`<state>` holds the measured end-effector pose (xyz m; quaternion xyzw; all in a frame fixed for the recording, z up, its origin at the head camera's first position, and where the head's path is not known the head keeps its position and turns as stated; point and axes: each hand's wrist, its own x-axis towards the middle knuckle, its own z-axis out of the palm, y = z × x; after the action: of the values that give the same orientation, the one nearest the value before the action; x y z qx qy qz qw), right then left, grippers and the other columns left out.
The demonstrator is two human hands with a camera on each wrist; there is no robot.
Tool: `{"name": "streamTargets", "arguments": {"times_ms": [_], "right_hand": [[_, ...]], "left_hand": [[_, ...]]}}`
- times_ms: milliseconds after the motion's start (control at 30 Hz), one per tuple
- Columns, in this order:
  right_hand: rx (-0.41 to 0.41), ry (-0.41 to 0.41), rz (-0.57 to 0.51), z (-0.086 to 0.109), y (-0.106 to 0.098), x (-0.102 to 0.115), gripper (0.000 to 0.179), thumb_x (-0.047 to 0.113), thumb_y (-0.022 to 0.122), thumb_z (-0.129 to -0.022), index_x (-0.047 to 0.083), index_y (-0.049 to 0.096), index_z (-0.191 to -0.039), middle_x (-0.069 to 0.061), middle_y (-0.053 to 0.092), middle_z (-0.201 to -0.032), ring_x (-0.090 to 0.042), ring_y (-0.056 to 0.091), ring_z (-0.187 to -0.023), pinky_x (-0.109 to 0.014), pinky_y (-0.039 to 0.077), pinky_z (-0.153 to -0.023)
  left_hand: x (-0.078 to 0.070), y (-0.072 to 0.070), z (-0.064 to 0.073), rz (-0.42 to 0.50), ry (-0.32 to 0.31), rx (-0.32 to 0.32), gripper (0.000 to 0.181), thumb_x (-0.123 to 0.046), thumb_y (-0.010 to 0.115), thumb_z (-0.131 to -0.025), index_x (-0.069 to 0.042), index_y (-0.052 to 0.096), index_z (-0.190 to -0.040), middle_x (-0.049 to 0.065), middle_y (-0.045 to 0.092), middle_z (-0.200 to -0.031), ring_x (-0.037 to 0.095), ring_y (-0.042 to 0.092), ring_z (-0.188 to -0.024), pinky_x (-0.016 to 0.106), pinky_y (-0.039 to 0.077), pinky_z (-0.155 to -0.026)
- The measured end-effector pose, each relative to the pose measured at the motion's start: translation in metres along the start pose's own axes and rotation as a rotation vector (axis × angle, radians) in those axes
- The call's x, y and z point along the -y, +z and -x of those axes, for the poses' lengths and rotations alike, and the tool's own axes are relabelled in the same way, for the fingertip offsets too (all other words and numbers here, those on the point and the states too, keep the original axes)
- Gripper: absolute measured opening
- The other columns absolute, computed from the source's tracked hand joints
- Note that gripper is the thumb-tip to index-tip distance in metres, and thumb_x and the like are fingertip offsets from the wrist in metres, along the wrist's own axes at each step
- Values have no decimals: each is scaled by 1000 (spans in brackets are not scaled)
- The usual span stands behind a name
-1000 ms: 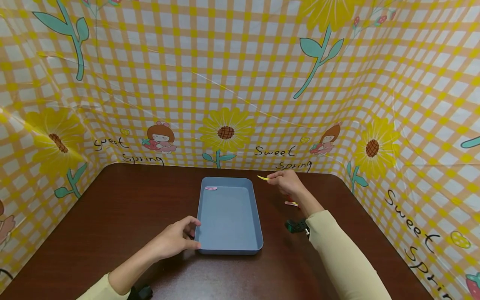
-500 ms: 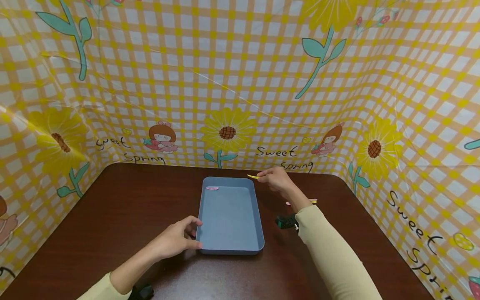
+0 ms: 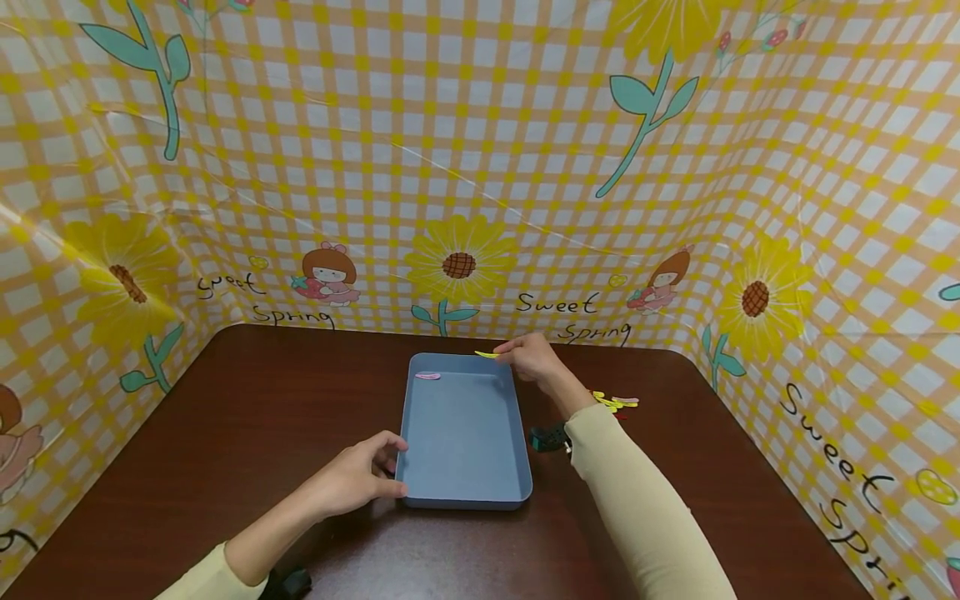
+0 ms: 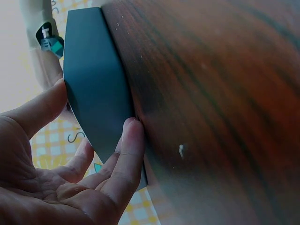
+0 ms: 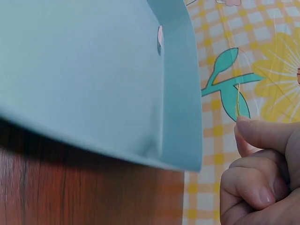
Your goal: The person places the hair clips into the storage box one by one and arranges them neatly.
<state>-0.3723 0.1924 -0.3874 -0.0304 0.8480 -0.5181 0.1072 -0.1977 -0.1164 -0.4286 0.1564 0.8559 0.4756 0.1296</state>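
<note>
A blue-grey tray (image 3: 465,442) lies on the dark wooden table. At its left side my left hand (image 3: 356,479) holds the wall near the front corner; thumb and index fingertips are at the rim, other fingers against the outer wall (image 4: 96,79). My right hand (image 3: 531,358) pinches a thin yellow hair clip (image 3: 486,355) by one end, over the tray's far right corner. In the right wrist view the yellow clip (image 5: 237,101) points up from thumb and forefinger, beyond the tray's far wall. One pink hair clip (image 3: 428,377) lies inside, at the far left.
Several yellow, pink and red clips (image 3: 615,402) lie in a loose pile right of the tray, partly behind the right forearm. A checked, sunflower-printed cloth (image 3: 457,167) rises around the table's back and sides.
My right hand has moved left with the yellow hair clip, from right of the tray to over its far right corner. More of the clip pile shows. The left hand stays at the tray.
</note>
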Motion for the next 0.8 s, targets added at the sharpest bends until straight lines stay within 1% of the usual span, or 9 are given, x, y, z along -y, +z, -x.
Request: {"name": "streamTargets", "arguments": {"times_ms": [233,367,467,600,767,800], "right_hand": [[-25,25,27,-8,15,3,23,9,70,-92,0,73,-113,8,31,-49,-9,19,-40,-25,23,-43],[-26,30,35,-12,24,4,22,8,70,-92,0,74,-111,5,40,-52,-9,20,-40,-26,22,-43],[-27,35,35,-14,30,4,21,8,71,-91,1,74,-111,5,40,-51,-9,19,-40,-27,22,-44],[-34,52,38,-18,40,5,20,8,71,-91,3,75,-110,6,35,-50,-10,18,-41,-27,22,-44],[-36,51,52,-23,51,6,19,7,71,-90,3,76,-108,7,33,-49,-10,17,-42,-26,21,-43],[-35,50,49,-24,54,5,18,6,71,-90,3,76,-108,6,29,-48,-10,17,-42,-27,20,-43]], "left_hand": [[-1,0,0,-2,-1,-2,52,-18,84,-82,-9,58,-126,10,63,-104,18,61,-88,36,49,-72],[-1,1,0,-2,3,1,52,-17,83,-82,-8,58,-127,11,63,-104,18,61,-88,36,50,-73],[-1,1,0,-2,8,-1,51,-17,83,-82,-8,58,-126,11,63,-104,18,61,-88,36,49,-73],[-1,1,-1,4,13,-2,52,-17,84,-82,-8,58,-126,11,63,-104,18,62,-87,36,49,-72],[0,1,-1,2,8,-5,52,-17,84,-81,-8,58,-126,11,64,-103,18,61,-87,36,50,-72],[0,1,-1,2,6,-5,52,-17,84,-81,-8,58,-126,11,64,-103,18,61,-87,36,50,-73]]}}
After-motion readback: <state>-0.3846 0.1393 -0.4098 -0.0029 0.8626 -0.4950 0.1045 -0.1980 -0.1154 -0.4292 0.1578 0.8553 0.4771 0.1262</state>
